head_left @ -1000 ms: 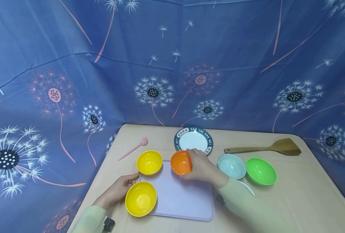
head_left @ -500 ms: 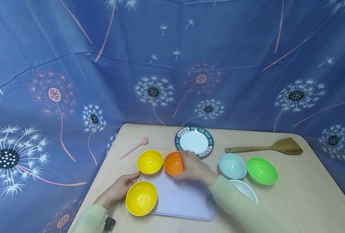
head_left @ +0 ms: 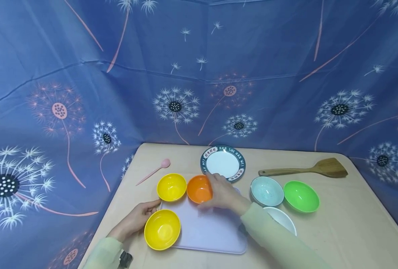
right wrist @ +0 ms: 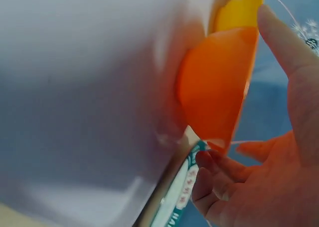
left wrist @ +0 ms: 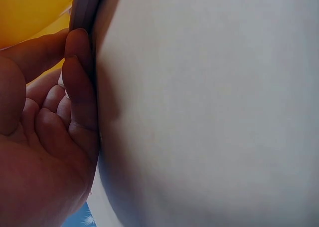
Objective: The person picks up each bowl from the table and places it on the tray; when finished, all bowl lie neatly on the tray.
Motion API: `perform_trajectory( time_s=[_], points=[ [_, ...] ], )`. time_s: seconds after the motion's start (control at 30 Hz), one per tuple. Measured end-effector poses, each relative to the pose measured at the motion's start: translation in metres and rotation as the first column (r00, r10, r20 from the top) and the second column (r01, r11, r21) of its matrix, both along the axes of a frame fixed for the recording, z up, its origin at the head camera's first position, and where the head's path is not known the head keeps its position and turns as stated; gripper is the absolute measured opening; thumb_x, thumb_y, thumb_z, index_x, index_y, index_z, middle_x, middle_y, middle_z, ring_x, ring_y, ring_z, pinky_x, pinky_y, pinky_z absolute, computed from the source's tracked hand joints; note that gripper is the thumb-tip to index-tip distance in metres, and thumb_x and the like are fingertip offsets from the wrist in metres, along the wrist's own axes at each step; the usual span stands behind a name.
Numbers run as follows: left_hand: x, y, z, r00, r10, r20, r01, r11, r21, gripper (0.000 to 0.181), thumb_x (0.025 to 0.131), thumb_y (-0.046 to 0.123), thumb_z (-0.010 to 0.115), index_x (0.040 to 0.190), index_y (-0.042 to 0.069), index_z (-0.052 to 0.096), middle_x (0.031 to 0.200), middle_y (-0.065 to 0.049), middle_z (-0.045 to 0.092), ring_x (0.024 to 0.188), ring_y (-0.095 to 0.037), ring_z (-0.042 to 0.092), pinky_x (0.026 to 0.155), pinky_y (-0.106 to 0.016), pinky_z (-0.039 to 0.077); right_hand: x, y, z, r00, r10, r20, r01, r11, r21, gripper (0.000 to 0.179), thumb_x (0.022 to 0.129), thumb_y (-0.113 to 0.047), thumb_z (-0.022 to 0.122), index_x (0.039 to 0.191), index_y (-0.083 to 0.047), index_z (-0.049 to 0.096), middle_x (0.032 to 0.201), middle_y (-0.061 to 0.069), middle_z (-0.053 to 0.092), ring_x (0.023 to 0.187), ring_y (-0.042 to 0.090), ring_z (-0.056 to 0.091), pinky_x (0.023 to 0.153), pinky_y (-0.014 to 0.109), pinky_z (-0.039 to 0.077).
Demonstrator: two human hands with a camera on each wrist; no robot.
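Observation:
On the left, my left hand pinches the edge of a pale lilac tray between thumb and fingers; the left wrist view shows the tray's edge between the fingertips. My right hand spreads around the right side of a small orange bowl at the tray's back. In the right wrist view the thumb stands just off the bowl's rim, while fingertips touch or nearly touch the other side. A yellow bowl sits beside the orange one, and another yellow bowl overlaps the tray's left front.
A plate with a dark green rim lies behind the tray. To the right are a light blue bowl, a green bowl, a white dish partly under the sleeve, and a wooden spatula. A pink spoon lies back left.
The right hand has moved the orange bowl left until it sits against the back yellow bowl, and its thumb has since come slightly away. The left hand stays at the tray's edge.

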State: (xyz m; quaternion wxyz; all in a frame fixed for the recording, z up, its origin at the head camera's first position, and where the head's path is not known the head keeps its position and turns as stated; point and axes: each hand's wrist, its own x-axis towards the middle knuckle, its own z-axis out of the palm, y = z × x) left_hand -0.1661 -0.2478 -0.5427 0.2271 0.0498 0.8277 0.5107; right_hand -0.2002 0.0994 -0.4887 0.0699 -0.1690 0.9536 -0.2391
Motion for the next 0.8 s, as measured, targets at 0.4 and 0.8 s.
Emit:
perform_trajectory(
  time_s=[0.4, 0.8],
  points=[
    [0.001, 0.001, 0.000, 1.000, 0.007, -0.005, -0.007, 1.000, 0.006, 0.055, 0.101, 0.009, 0.066, 0.154, 0.005, 0.051, 0.090, -0.006, 0.061, 0.076, -0.019, 0.052, 0.058, -0.023, 0.041, 0.015, 0.060, 0.041, 0.994, -0.048, -0.098, 0.047, 0.999, -0.006, 0.129, 0.065, -0.071, 0.089, 0.162, -0.006, 0.034, 0.156, 0.020, 0.044, 0.140, 0.042, 0.041, 0.111, 0.065, 0.036],
    [0.001, 0.000, -0.001, 1.000, 0.000, 0.001, 0.000, 1.000, 0.023, 0.057, 0.100, 0.009, 0.068, 0.154, 0.003, 0.050, 0.092, -0.006, 0.062, 0.072, -0.016, 0.052, 0.059, -0.022, 0.044, 0.041, 0.163, 0.046, 0.971, -0.179, -0.157, 0.185, 0.982, 0.026, 0.126, 0.070, -0.071, 0.086, 0.160, 0.001, 0.033, 0.153, 0.033, 0.040, 0.140, 0.056, 0.034, 0.102, 0.076, 0.036]
  ],
)
